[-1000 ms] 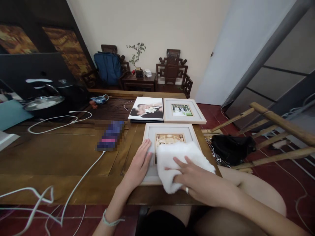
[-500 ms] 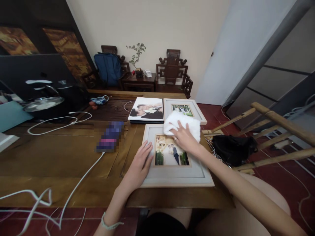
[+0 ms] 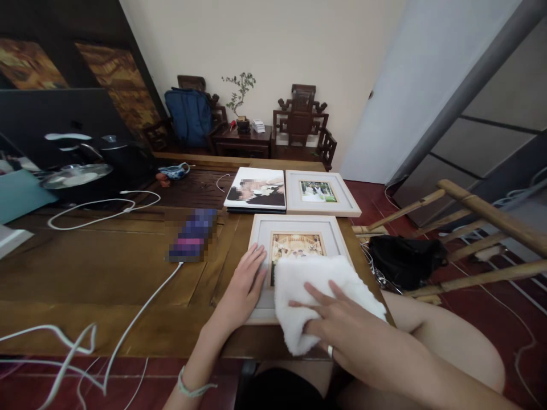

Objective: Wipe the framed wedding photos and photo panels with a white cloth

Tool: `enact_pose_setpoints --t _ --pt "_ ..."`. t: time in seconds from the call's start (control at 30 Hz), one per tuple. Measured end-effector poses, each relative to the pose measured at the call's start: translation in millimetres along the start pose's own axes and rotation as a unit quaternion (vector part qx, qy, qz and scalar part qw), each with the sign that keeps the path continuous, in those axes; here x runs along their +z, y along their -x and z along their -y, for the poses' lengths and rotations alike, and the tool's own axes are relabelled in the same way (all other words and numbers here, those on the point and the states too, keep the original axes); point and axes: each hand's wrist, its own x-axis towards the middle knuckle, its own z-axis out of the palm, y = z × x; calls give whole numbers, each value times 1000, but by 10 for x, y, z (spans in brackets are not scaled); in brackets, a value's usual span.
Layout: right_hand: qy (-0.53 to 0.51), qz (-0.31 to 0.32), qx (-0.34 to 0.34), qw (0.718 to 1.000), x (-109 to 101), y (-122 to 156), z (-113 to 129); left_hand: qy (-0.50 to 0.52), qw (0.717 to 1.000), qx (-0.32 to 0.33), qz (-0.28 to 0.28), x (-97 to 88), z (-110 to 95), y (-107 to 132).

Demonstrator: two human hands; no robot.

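Observation:
A picture frame [image 3: 260, 228] with a light wooden rim and a photo [image 3: 294, 244] inside lies flat at the near edge of the table. On its left border rests my left hand [image 3: 245, 279], fingers stretched out and lying flat. My right hand [image 3: 342, 319] presses a fluffy white cloth [image 3: 325, 273] over the lower right part of the frame, with some fingers spread on top and a fold gripped beneath. The cloth hides much of the photo and hangs past the near rim. A ring shows on the right hand.
Behind lie a second picture frame [image 3: 348, 196] and a stack topped by a photo print [image 3: 256, 191]. To the left are a phone [image 3: 192, 236] on a white cable [image 3: 143, 310], a lidded pan [image 3: 79, 176] and a kettle [image 3: 122, 159]. A bamboo chair [image 3: 482, 210] stands right.
My right hand has drawn the white cloth from the frame's far right corner down toward its near right corner. The second frame now shows fully. My left hand keeps its place.

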Motion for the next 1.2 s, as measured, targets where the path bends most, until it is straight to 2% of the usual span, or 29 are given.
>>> enact_pose_setpoints --t 0.07,0.17,0.3,0.4,0.47,0.53,0.63,0.77,0.87,0.97,1.07,1.2 --pt "21 -25 34 999 40 -61 -130 -5 1000 7 4 -6 -2 -4" --pt "93 -95 92 987 63 -274 -495 -7 1000 14 10 -14 -3 -6" --pt "186 -179 143 956 -43 -599 -1066 -5 1000 18 10 -20 -3 -7" --pt "219 -208 162 940 -123 -778 -1281 -4 1000 19 9 -21 -1 -7" --pt "218 -198 158 943 -117 -813 -1256 -2 1000 17 6 -21 1 -8" --pt "199 -171 137 955 -66 -749 -1107 -1 1000 13 3 -20 4 -9" --pt "155 -122 109 974 26 -463 -727 -2 1000 12 -2 -12 5 -10" --pt "60 -15 74 995 87 33 -175 -3 1000 12 -13 8 0 -12" --pt "19 21 31 999 159 166 77 5 1000 -4 -12 14 -12 -13" --pt "30 -14 -13 999 290 -50 116 19 999 -38 -6 -4 -38 -7" --pt "75 -82 -17 994 358 -487 -28 38 997 -73 1 -41 -72 4" --pt "159 -143 0 977 188 -1014 -406 43 996 -80 5 -74 -99 7"
